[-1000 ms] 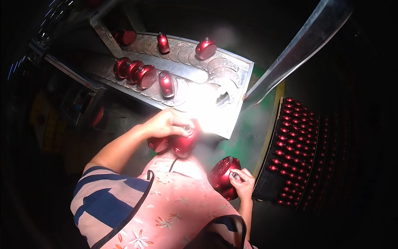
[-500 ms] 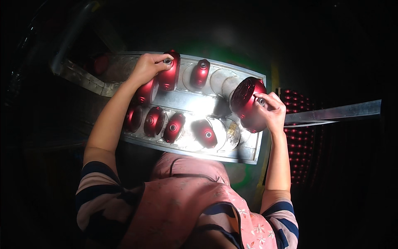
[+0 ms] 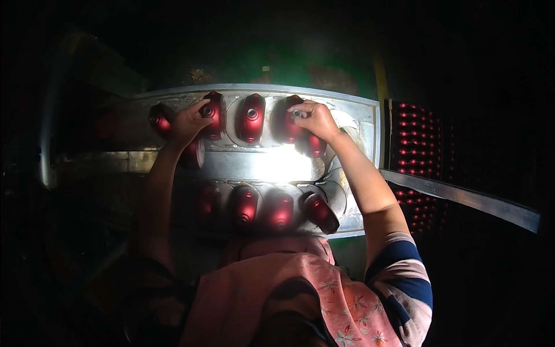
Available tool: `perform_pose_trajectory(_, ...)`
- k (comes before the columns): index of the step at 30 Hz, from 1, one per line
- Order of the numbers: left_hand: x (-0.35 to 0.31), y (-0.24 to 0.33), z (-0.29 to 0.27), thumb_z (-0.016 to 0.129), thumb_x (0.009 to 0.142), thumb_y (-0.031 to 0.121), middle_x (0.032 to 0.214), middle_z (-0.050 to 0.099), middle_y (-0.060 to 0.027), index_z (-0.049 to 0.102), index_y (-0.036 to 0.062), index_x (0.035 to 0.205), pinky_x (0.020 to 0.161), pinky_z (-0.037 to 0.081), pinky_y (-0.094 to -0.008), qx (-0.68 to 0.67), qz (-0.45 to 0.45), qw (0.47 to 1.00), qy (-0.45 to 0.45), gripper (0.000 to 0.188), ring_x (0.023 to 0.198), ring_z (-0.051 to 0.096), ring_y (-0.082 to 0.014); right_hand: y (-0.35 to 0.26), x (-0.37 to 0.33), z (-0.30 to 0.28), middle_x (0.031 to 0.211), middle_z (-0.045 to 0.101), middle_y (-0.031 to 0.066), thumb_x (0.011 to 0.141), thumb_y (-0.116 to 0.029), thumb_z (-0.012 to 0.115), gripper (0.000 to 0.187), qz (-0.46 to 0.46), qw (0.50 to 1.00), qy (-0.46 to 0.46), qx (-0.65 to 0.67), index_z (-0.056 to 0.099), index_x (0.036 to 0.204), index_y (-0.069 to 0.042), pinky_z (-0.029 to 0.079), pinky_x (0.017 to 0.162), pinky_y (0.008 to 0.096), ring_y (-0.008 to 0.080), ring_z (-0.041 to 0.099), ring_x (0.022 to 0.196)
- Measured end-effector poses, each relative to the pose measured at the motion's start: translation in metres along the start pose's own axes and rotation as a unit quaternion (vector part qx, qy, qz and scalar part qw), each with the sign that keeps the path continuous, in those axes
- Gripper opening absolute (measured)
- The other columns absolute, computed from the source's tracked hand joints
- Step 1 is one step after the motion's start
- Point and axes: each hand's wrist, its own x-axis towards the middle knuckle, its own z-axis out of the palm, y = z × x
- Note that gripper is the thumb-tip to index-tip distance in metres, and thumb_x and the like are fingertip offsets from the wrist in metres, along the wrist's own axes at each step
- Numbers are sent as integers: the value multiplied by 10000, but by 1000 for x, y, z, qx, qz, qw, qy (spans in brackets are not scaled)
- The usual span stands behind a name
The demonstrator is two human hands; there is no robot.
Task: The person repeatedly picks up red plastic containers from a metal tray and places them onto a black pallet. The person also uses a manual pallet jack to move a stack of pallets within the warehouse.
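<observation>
Red metallic rounded pieces with a small grey ring collar stand in two rows on a silvery metal conveyor. In the far row, my left hand has thumb and fingers closed around the collar of one red piece. My right hand pinches the grey collar of another red piece, farther right in that row. Between them a third red piece stands untouched, collar up. The undersides of the held pieces are hidden.
Several red pieces, one of them tilted, stand in the near row. A metal bar juts out at the right, by a dark panel with rows of red dots. Bright light glares on the conveyor's middle; the surroundings are dark.
My right hand has moved left from the conveyor's right end to the far row, bringing its red piece down there. My left hand sits lower and farther left. The view has shifted.
</observation>
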Motion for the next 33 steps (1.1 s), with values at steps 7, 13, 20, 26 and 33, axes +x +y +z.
perform_pose_trajectory(7, -73, 44, 7, 652, 907, 40, 670, 523, 63, 591, 60, 1310, 540, 403, -197, -75, -9, 989, 127, 409, 570, 475, -35, 28, -18, -36, 665, 477, 7, 790, -158, 744, 354, -52, 988, 139, 52, 712, 1138, -97, 417, 592, 268, 110, 429, 603)
perform_pose_trajectory(13, -144, 113, 33, 628, 911, 3, 637, 439, 88, 615, 36, 1274, 441, 276, -171, -36, -43, 987, 149, 365, 516, 365, 14, 50, 4, -47, 783, 556, 24, 830, -173, 724, 363, -36, 981, 163, 97, 684, 1177, -75, 452, 681, 261, 109, 517, 703)
perform_pose_trajectory(20, -183, 109, 106, 637, 896, 29, 646, 499, 88, 657, 52, 1217, 476, 323, -182, 74, -70, 990, 96, 322, 536, 406, -2, 38, -80, -118, 966, 584, 15, 919, -88, 639, 387, -76, 955, 169, 230, 594, 1301, -44, 466, 837, 240, 106, 576, 898)
perform_pose_trajectory(26, -192, 98, 202, 586, 929, 10, 631, 450, 88, 652, 11, 1197, 457, 273, -176, -83, -33, 995, 44, 276, 520, 367, 8, 28, -252, -187, 936, 582, 41, 917, -27, 616, 410, -80, 971, 160, 159, 561, 1323, 6, 476, 741, 214, 95, 571, 820)
perform_pose_trajectory(33, -188, 100, 286, 652, 907, 59, 662, 489, 97, 705, 45, 1126, 488, 307, -173, -6, -30, 999, 18, 226, 547, 394, 8, 80, -443, -239, 898, 577, 27, 925, -5, 588, 413, 39, 952, 237, 188, 539, 1335, 20, 472, 666, 218, 89, 551, 751)
